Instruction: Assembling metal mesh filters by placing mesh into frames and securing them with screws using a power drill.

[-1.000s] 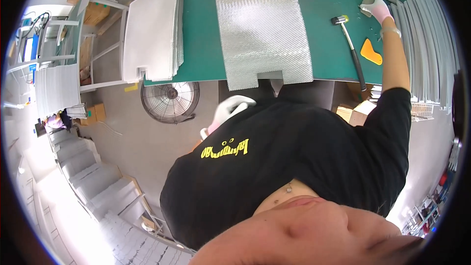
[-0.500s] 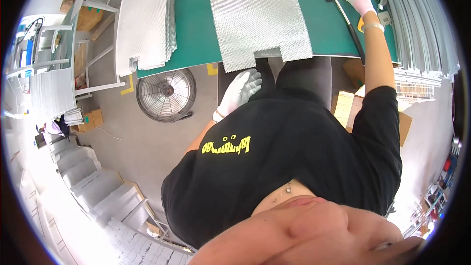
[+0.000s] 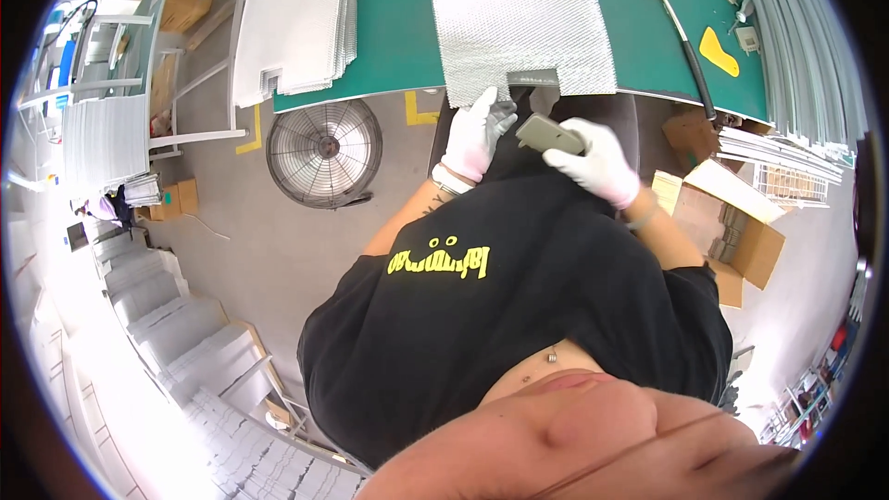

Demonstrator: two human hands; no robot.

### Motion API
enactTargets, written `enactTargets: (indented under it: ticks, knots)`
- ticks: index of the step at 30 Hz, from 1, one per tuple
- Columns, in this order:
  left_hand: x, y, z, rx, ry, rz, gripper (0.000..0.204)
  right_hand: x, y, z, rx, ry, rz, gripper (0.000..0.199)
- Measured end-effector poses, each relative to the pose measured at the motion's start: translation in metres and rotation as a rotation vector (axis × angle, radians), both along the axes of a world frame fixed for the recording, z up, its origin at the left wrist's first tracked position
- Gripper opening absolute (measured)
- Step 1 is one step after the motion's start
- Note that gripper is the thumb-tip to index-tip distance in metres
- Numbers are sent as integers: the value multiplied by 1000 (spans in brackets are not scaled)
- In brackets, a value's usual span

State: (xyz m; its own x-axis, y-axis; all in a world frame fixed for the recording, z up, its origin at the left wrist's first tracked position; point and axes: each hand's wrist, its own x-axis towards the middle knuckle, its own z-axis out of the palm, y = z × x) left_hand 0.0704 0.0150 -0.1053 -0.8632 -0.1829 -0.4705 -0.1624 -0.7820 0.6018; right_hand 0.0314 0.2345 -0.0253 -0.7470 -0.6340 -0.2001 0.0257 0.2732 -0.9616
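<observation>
Clasping a grey plate (image 3: 546, 135) are the right fingers (image 3: 567, 164); left fingers (image 3: 482, 109) sit by the mesh sheet (image 3: 519, 18), grip unclear.

Here's the mesh sheet (image 3: 519, 18) on the table (image 3: 398, 18), a stack (image 3: 294, 18) to its left, hammer (image 3: 688, 46) to its right, small piece (image 3: 719, 53) past that, panels (image 3: 801, 46) far right, fan (image 3: 324, 153) down left.
</observation>
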Motion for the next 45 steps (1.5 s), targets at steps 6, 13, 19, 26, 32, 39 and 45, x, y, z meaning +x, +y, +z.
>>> enactTargets:
  ticks: [6,13,19,26,32,39,45]
  knots:
    - [1,-4,-3,-27,17,-68,24,12,-34,-82,-249,-446,-261,31]
    - [2,4,7,-135,32,1,20,-5,-40,-90,-561,-621,-355,24]
    - [3,8,14,-236,37,-2,24,-7,-43,-87,-402,-480,-372,28]
    - [7,14,8,-281,-34,36,24,4,-47,-78,-331,-165,-494,26]
    - [8,18,14,-243,-9,74,22,5,-45,-77,-229,-36,-471,28]
    - [12,14,11,-136,60,29,22,-7,-37,-91,-318,-397,-403,27]
    - [9,16,17,-103,14,-15,27,-11,-38,-86,-302,-405,-320,28]
